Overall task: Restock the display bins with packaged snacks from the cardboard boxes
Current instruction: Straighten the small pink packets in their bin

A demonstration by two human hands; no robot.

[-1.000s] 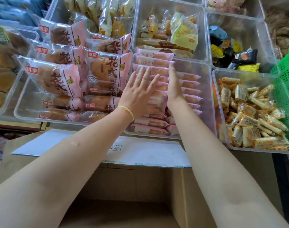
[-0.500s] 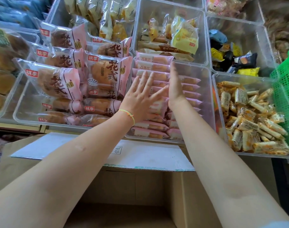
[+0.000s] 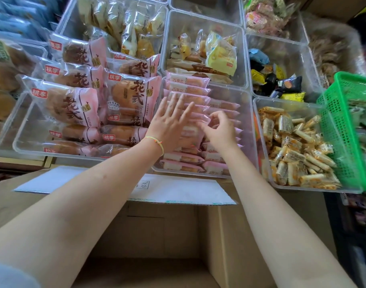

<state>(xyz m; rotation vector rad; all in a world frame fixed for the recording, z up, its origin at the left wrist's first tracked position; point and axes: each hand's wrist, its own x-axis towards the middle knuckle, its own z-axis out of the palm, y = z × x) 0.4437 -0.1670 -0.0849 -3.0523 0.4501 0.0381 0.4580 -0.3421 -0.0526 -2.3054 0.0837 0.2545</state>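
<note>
My left hand point(image 3: 169, 123) lies flat, fingers straight and spread, on the stack of pink packs point(image 3: 188, 89) in the clear middle bin point(image 3: 247, 129). My right hand point(image 3: 220, 130) sits just right of it on the same stack, fingers curled, pinching at the edge of one pack; how firm the hold is I cannot tell. The packs lie flat in two columns, long axes running left to right across the bin. Left of this bin stands a bin of bigger pink bread bags point(image 3: 130, 96); right of it, one of small yellow rolls point(image 3: 298, 150). The open box point(image 3: 157, 246) sits below the bin, nearest me.
</note>
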